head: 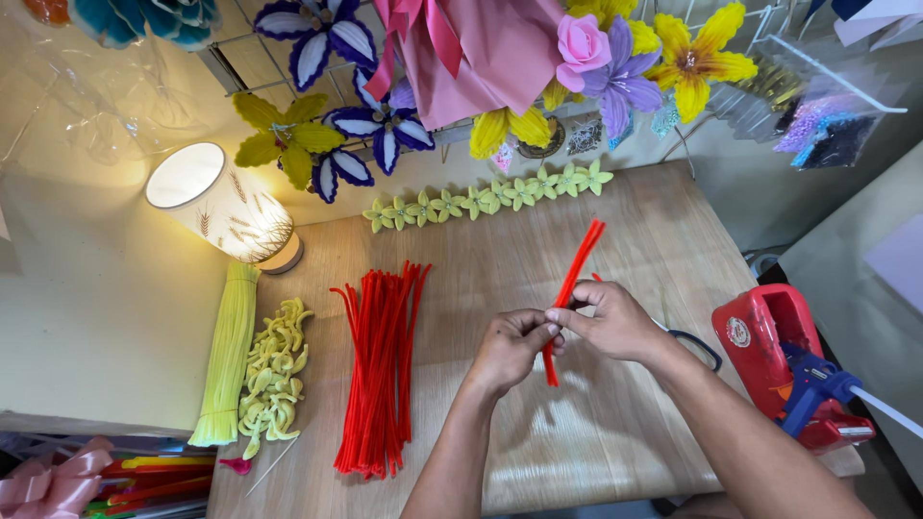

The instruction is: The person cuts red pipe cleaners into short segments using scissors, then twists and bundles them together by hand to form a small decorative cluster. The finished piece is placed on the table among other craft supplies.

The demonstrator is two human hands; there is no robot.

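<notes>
Red pipe cleaners (573,284) pinched between left hand (512,348) and right hand (611,320).

Fuzzy red pipe cleaners (382,370) lie on a matt, grained wooden table (615,432) beside a glossy plastic glue gun (817,389).

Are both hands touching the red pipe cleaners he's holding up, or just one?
Touching, both. The head view shows the left hand and right hand pinching the red pipe cleaners between their fingertips where the hands meet, above the wooden table.
</notes>
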